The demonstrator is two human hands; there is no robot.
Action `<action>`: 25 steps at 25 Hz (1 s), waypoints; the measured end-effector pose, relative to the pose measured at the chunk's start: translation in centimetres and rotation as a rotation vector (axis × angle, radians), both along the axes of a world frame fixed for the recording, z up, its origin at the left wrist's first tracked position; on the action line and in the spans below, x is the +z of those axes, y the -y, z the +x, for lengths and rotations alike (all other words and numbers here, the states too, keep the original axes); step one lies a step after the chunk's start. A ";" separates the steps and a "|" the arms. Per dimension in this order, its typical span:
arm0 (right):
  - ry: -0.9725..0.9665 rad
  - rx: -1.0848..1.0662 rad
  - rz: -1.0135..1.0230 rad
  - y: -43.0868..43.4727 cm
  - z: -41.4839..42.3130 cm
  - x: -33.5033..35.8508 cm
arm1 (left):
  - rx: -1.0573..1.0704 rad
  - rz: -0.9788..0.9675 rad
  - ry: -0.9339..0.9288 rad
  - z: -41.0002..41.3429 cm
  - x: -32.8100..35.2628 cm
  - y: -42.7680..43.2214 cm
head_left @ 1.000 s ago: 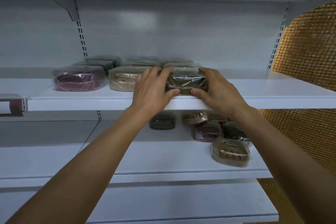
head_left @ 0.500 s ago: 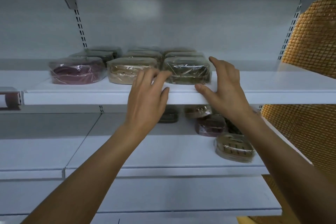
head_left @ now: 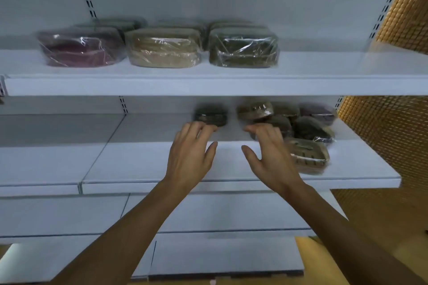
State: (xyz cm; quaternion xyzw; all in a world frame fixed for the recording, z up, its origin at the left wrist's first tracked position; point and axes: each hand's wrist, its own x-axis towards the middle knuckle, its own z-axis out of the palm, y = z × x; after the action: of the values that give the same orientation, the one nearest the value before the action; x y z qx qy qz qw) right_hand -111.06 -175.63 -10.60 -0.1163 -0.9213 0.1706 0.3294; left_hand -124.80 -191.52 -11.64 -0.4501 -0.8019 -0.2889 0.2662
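Head | left grip (head_left: 190, 154) spread | dark wrapped dish (head_left: 210, 115) just ahead, unheld

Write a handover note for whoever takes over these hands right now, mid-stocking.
Left hand: open, holds nothing, fingertips by the lone dark pack on the lower shelf; contact unclear.
Right hand: open, holds nothing, at the left edge of the heap of wrapped packs.
Done: upper shelf holds neat columns, with the maroon pack, tan pack and green pack in front.
Left: probably move the dark pack and the heap up and line them up too.
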 end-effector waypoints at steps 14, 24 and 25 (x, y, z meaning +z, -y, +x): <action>0.463 -0.005 -0.157 -2.7 -8.1 -10.8 | 0.152 -0.424 0.498 -6.3 -10.1 -3.9; 0.408 -0.106 -0.145 -6.3 -15.6 -11.6 | 0.177 -0.233 0.577 -13.3 -11.2 -8.3; 0.402 -0.116 -0.141 -6.6 -16.2 -11.7 | 0.174 -0.206 0.577 -13.9 -11.4 -8.6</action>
State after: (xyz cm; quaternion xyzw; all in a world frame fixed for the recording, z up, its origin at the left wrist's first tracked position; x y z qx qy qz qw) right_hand -127.24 -169.00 -22.35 -0.2234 -0.9461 0.1886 0.1394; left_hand -138.68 -182.89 -23.04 -0.3038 -0.9049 -0.2980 0.0043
